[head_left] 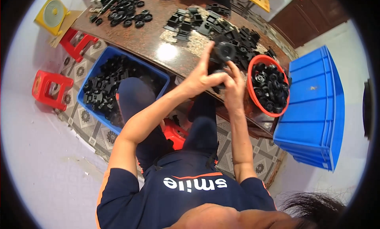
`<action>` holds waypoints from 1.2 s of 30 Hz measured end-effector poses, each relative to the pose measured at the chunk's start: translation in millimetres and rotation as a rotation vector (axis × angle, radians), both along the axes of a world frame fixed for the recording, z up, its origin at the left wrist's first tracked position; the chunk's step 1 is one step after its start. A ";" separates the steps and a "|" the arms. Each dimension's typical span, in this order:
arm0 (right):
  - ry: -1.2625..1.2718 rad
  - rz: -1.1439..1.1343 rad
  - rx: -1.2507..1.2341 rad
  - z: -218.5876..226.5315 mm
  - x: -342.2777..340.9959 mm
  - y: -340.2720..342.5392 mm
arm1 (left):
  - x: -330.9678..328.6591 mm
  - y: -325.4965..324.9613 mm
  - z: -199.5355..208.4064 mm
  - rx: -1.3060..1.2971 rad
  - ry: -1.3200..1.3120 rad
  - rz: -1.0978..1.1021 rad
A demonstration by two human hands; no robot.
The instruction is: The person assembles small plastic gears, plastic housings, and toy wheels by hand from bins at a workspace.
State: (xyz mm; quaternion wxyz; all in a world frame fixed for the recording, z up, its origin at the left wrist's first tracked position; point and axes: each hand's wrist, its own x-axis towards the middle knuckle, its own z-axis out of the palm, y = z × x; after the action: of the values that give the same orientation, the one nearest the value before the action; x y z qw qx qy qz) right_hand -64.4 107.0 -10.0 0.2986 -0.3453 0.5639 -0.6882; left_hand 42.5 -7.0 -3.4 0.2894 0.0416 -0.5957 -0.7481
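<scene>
Left of centre sits a bin (163, 80); at upper centre, the left hand (201, 79) and right hand (234, 86) pinch a black part (225, 52), probably light, stiff and slick, best held by its edges; a basket (251, 88) stands right.

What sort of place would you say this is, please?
Probably a small parts workshop: black plastic parts lie heaped on a speckled table, more pieces lie in a blue bin beside it, and an orange-red basket holds round black parts.
</scene>
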 end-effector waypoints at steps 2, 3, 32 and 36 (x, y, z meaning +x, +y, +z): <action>0.030 0.083 0.020 18.1 23.7 -22.2 | 20.5 -8.5 9.0 0.057 0.044 0.144; 0.031 0.169 0.009 25.8 29.2 -31.1 | 32.3 -13.0 16.4 0.070 0.091 0.232; 1.153 -0.389 -0.170 -52.6 -52.5 -101.6 | -14.8 -91.3 9.7 0.208 -0.541 0.122; 0.846 -0.012 -0.280 -34.0 -37.4 -72.3 | -21.4 -75.6 4.0 0.455 -0.326 -0.039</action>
State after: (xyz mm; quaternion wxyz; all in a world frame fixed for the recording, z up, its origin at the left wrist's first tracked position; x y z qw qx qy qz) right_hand -101.8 34.7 -44.0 -0.0120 -0.6303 0.5398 -0.5579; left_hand 21.1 -82.6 0.6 0.1585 0.2136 -0.4520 -0.8515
